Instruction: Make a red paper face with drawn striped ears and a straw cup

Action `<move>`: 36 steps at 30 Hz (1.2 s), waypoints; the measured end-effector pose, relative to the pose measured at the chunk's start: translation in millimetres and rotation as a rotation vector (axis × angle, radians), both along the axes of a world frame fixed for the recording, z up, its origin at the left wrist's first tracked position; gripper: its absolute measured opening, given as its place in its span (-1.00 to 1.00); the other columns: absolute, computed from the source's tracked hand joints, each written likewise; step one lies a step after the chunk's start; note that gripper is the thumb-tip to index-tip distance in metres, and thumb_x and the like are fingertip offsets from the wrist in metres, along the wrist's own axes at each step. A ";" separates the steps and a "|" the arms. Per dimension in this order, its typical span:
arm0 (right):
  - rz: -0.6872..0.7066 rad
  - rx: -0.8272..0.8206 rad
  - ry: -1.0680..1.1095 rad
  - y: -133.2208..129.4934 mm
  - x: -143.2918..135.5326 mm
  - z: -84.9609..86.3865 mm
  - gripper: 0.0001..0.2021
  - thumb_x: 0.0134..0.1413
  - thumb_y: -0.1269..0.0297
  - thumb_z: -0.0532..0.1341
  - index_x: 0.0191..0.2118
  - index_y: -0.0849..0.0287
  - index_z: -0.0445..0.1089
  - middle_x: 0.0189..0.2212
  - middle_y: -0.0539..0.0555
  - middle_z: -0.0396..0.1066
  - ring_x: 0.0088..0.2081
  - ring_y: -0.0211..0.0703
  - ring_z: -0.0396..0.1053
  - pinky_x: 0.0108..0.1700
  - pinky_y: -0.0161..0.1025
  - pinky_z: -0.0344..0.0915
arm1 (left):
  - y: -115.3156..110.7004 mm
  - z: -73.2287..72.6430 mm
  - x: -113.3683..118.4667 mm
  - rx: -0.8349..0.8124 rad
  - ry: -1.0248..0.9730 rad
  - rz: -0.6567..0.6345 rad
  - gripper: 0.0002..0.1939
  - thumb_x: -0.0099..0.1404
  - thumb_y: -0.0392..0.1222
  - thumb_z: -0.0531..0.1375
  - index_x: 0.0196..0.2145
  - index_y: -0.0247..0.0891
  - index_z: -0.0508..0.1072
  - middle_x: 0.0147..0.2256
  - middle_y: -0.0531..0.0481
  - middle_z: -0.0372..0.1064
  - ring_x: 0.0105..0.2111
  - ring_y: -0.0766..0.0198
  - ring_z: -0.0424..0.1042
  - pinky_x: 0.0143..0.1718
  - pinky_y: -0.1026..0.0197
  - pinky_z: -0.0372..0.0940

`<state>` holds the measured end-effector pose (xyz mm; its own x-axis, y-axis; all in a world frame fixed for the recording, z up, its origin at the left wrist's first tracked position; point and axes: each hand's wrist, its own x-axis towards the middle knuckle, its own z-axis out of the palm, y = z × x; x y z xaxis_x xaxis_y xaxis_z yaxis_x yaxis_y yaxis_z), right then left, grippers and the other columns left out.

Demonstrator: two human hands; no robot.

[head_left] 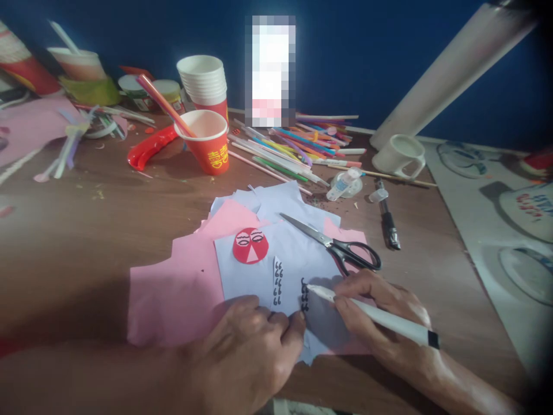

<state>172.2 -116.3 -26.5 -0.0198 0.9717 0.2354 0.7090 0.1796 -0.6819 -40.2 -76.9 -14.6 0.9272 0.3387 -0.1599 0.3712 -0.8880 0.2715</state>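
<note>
Head view shows us work around a grey sheet (246, 282) on the brown table (78, 242). Pink paper (155, 305) sticks out from under the sheet on its left. A red paper cup (211, 153) stands beyond the sheet, toward its left, with a straw (166, 104) leaning in it. Our left hand (254, 346) lies over the sheet's lower left, fingers curled; we cannot tell whether it pinches anything. Near the sheet's top left corner we see a red disc (249, 242) with eyes drawn on it. Black curled marks (277, 282) run in two columns down the sheet, and loose straws (298, 150) lie beyond it. Scissors (330, 242) rest across the sheet's upper right. Our right hand (391, 295) grips a white marker (395, 324) over the sheet's right part, its tip at the second column. Right of the sheet lies a black pen (389, 225); a white mug (397, 155) stands farther off.
</note>
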 end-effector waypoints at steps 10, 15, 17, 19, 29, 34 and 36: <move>-0.038 -0.009 -0.011 0.6 -2.1 0.9 -0.91 0.04 0.35 0.17 -0.46 0.12 0.38 -0.59 -0.08 0.43 -0.59 -0.28 0.38 -0.46 -0.34 0.31 | 0.5 1.4 -0.3 0.010 0.036 -0.035 -0.63 0.25 -0.39 0.06 0.03 -0.41 0.28 -0.38 -0.01 0.46 -0.47 0.17 0.45 -0.43 0.08 0.30; -0.021 -0.002 -0.008 0.7 -1.4 2.7 -0.92 0.03 0.36 0.18 -0.45 0.12 0.37 -0.58 -0.08 0.43 -0.57 -0.30 0.40 -0.45 -0.37 0.32 | 1.5 1.0 -0.3 0.002 0.049 -0.034 -0.67 0.25 -0.41 0.04 -0.01 -0.36 0.31 -0.37 -0.01 0.47 -0.46 0.18 0.45 -0.44 0.10 0.27; -0.011 0.006 -0.010 1.3 -1.1 4.3 -0.93 0.02 0.36 0.18 -0.44 0.13 0.37 -0.58 -0.07 0.44 -0.57 -0.30 0.41 -0.46 -0.37 0.32 | 1.5 0.5 -0.6 0.000 0.051 -0.035 -0.67 0.25 -0.40 0.04 -0.02 -0.36 0.31 -0.36 -0.02 0.47 -0.45 0.19 0.46 -0.43 0.12 0.26; -0.017 0.017 -0.006 2.1 -1.0 6.5 -0.93 0.02 0.36 0.18 -0.44 0.14 0.37 -0.59 -0.07 0.43 -0.59 -0.30 0.40 -0.48 -0.37 0.32 | 0.9 -0.4 -1.2 0.007 0.044 -0.033 -0.68 0.25 -0.39 0.05 -0.03 -0.35 0.31 -0.36 -0.02 0.47 -0.45 0.21 0.45 -0.44 0.14 0.25; -0.042 -0.020 -0.010 2.4 -2.7 7.5 -0.90 0.01 0.35 0.16 -0.48 0.10 0.37 -0.60 -0.06 0.44 -0.60 -0.25 0.39 -0.47 -0.32 0.35 | -0.3 -0.5 -1.6 0.001 0.013 -0.018 -0.67 0.23 -0.45 0.03 -0.04 -0.36 0.30 -0.37 -0.02 0.47 -0.45 0.19 0.45 -0.45 0.11 0.25; -0.017 -0.020 0.002 1.7 -1.8 3.6 -0.93 0.03 0.33 0.19 -0.44 0.13 0.38 -0.56 -0.03 0.46 -0.55 -0.24 0.42 -0.47 -0.33 0.34 | -1.7 -0.2 -2.3 0.011 0.006 -0.011 -0.68 0.26 -0.43 0.02 -0.03 -0.35 0.30 -0.37 -0.02 0.46 -0.45 0.19 0.45 -0.44 0.11 0.27; -0.017 -0.021 -0.004 1.5 -1.3 3.5 -0.93 0.04 0.33 0.19 -0.43 0.13 0.38 -0.55 -0.03 0.47 -0.53 -0.24 0.43 -0.47 -0.34 0.34 | -1.7 0.4 -2.1 0.011 0.005 -0.019 -0.65 0.25 -0.42 0.03 0.00 -0.38 0.28 -0.38 -0.01 0.46 -0.46 0.19 0.44 -0.43 0.11 0.28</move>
